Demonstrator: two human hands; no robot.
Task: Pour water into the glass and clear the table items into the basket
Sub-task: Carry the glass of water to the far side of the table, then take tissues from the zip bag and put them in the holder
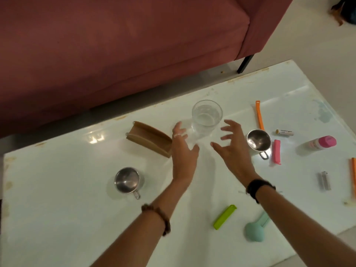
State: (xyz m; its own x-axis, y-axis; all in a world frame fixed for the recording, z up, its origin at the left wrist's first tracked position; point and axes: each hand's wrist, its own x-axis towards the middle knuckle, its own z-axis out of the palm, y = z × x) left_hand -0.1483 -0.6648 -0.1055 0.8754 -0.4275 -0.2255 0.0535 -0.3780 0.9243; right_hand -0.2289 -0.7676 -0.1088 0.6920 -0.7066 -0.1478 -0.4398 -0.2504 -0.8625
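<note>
Clear glass (pixel 207 117) stands on the white table (pixel 57 218), towards the far edge, and it seems to hold water already. The left hand (pixel 183 149) and the right hand (pixel 234 146) hover near it on either side, fingers spread apart, holding nothing. No basket is in view.

If the step is to take the glass, both palms should close low on its wall and lift straight up — a tilt would spill. The wooden holder (pixel 149 138) lies just beside the left hand, a steel cup (pixel 259 140) just beside the right, so the room sideways is narrow. The near middle of the table is free for moving.
</note>
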